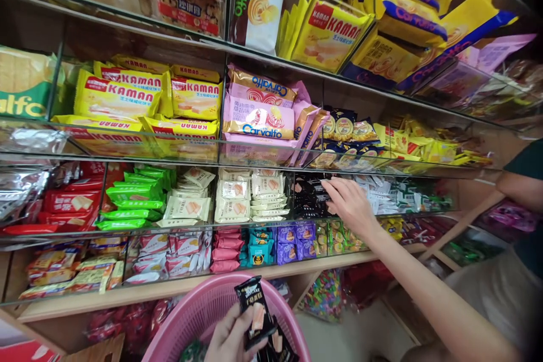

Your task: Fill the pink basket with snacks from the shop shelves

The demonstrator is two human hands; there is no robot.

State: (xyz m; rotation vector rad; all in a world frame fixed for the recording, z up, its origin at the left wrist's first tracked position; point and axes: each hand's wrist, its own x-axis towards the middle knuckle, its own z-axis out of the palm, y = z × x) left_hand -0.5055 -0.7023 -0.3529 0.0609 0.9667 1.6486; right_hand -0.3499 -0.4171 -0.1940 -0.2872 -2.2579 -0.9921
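Note:
My left hand (231,332), at the bottom, pinches a small black dry cake packet (255,311) above a pink plastic basket (169,322). More black packets (280,345) lie in the basket beneath it, partly covered by my hand. Reaching from the lower right, my right hand (350,203) is in a shelf compartment of the same black packets (307,195). Its fingers are curled together on a packet at the compartment's right side; the fingertips are partly hidden among the dark wrappers.
Glass-fronted shelves hold yellow wafer packs (127,93), pink biscuit packs (258,119), green packets (136,198) and cream packets (233,198). Purple packets (296,242) sit one tier lower. Glass edges run around the compartments. Another person's arm (521,175) shows at the right.

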